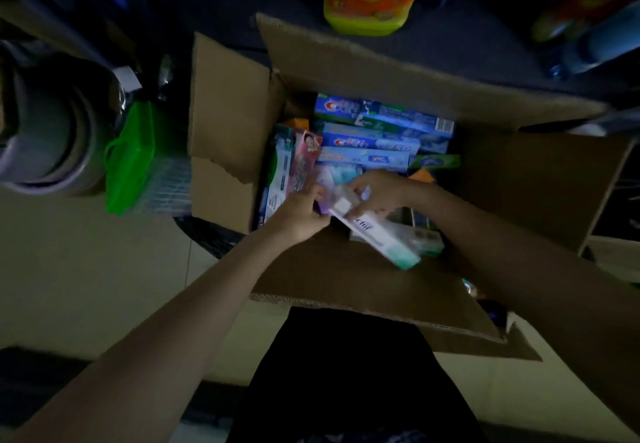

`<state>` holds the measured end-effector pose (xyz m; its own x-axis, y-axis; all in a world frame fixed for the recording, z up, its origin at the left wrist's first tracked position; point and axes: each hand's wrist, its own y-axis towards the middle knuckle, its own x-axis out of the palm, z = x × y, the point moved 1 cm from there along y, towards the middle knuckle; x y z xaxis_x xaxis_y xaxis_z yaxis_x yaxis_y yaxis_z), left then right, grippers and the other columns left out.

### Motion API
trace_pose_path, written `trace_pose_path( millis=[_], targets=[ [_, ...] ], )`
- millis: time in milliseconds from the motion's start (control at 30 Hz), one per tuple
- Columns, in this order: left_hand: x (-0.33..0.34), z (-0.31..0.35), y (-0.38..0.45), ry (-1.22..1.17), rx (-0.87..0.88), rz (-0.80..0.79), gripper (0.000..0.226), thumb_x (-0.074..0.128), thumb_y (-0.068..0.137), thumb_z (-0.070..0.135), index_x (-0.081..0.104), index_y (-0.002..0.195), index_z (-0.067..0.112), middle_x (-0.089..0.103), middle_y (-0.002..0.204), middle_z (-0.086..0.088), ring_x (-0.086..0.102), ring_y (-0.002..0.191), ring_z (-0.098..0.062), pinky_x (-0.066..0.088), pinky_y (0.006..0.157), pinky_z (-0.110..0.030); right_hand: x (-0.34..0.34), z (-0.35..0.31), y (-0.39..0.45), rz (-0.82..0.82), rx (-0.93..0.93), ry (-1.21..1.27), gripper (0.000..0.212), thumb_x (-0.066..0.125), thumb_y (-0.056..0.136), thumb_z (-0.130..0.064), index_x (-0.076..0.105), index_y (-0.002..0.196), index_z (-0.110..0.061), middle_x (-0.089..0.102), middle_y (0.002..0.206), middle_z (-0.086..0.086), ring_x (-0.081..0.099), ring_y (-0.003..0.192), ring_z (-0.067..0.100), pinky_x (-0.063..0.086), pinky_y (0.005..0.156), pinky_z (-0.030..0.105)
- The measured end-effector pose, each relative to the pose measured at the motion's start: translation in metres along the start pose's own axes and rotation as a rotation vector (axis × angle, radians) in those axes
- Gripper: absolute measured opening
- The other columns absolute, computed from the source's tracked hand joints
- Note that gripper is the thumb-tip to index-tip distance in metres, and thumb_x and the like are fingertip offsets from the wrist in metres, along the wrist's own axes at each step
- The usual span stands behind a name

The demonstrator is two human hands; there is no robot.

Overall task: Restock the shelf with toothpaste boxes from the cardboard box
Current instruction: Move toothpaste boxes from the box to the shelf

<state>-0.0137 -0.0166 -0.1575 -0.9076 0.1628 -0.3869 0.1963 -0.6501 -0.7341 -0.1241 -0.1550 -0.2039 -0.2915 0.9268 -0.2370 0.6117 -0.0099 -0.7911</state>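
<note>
Two hands, left hand (300, 214) and right hand (379, 193), grip one toothpaste box (375, 236).

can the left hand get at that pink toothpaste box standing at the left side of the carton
Probably yes. The left hand is already inside the open cardboard box, just below the pink toothpaste box, and nothing lies between them.

Open cardboard box (346, 65), flaps spread, filled with toothpaste boxes (374, 134). Left hand (298, 214) and right hand (377, 193) both grip one white-and-teal toothpaste box (377, 235), tilted.
</note>
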Motion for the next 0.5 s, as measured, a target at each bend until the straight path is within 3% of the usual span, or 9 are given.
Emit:
trace_pose_path(
  millis=[100, 167, 233, 300, 367, 433, 500],
  targets=[
    [-0.03, 0.029, -0.016, -0.178, -0.013, -0.03, 0.06, 0.067, 0.083, 0.023, 0.036, 0.135, 0.018, 0.049, 0.128, 0.001, 0.056, 0.107, -0.016, 0.049, 0.089, -0.026, -0.034, -0.049, -0.033, -0.086, -0.024, 0.12, 0.039, 0.073, 0.079, -0.037, 0.066, 0.1, -0.005, 0.062, 0.081, 0.011, 0.053, 0.061, 0.011, 0.043, 0.054, 0.021],
    [-0.059, 0.051, -0.031, -0.321, -0.028, -0.073, 0.052, 0.069, 0.081, 0.019, 0.043, 0.126, 0.02, 0.052, 0.111, 0.006, 0.058, 0.092, -0.009, 0.052, 0.075, -0.015, -0.055, -0.074, -0.058, -0.135, -0.026, 0.177, 0.039, 0.072, 0.081, -0.03, 0.065, 0.11, -0.006, 0.058, 0.069, -0.001, 0.048, 0.055, 0.008, 0.042, 0.053, 0.021],
    [-0.085, 0.071, -0.047, -0.447, -0.017, -0.118, 0.042, 0.069, 0.08, 0.007, 0.051, 0.118, 0.01, 0.057, 0.098, 0.0, 0.061, 0.081, -0.012, 0.055, 0.073, -0.018, -0.074, -0.097, -0.088, -0.15, -0.066, 0.167, 0.034, 0.071, 0.082, -0.023, 0.065, 0.113, -0.011, 0.06, 0.075, -0.001, 0.048, 0.056, 0.007, 0.042, 0.055, 0.02],
    [-0.107, 0.093, -0.065, -0.487, 0.046, -0.138, 0.026, 0.066, 0.08, -0.001, 0.057, 0.104, 0.004, 0.059, 0.088, -0.004, 0.064, 0.071, -0.009, 0.055, 0.068, -0.017, -0.091, -0.117, -0.122, -0.081, -0.103, 0.11, 0.03, 0.071, 0.082, -0.021, 0.067, 0.111, -0.014, 0.062, 0.088, 0.005, 0.05, 0.063, 0.007, 0.041, 0.059, 0.021],
    [-0.129, 0.123, -0.085, -0.468, 0.137, -0.139, 0.014, 0.063, 0.081, -0.004, 0.059, 0.089, 0.007, 0.061, 0.083, -0.005, 0.066, 0.062, -0.004, 0.055, 0.066, -0.015, -0.11, -0.139, -0.16, 0.026, -0.123, 0.13, 0.031, 0.071, 0.082, -0.02, 0.066, 0.111, -0.012, 0.065, 0.084, 0.001, 0.05, 0.059, 0.005, 0.04, 0.057, 0.02],
    [-0.153, 0.158, -0.106, -0.438, 0.228, -0.128, 0.013, 0.063, 0.081, -0.004, 0.059, 0.086, 0.008, 0.063, 0.084, -0.006, 0.066, 0.062, -0.002, 0.055, 0.067, -0.015, -0.131, -0.159, -0.202, 0.133, -0.15, 0.199, 0.027, 0.065, 0.087, -0.02, 0.063, 0.111, -0.009, 0.066, 0.074, -0.009, 0.05, 0.056, 0.005, 0.038, 0.052, 0.018],
    [-0.178, 0.194, -0.13, -0.382, 0.326, -0.118, 0.013, 0.062, 0.082, -0.004, 0.059, 0.089, 0.007, 0.063, 0.086, -0.006, 0.066, 0.065, -0.002, 0.055, 0.067, -0.015, -0.151, -0.178, -0.248, 0.237, -0.173, 0.241, 0.021, 0.053, 0.094, -0.024, 0.06, 0.109, -0.011, 0.067, 0.081, -0.008, 0.05, 0.054, 0.007, 0.036, 0.046, 0.016]
  ],
)
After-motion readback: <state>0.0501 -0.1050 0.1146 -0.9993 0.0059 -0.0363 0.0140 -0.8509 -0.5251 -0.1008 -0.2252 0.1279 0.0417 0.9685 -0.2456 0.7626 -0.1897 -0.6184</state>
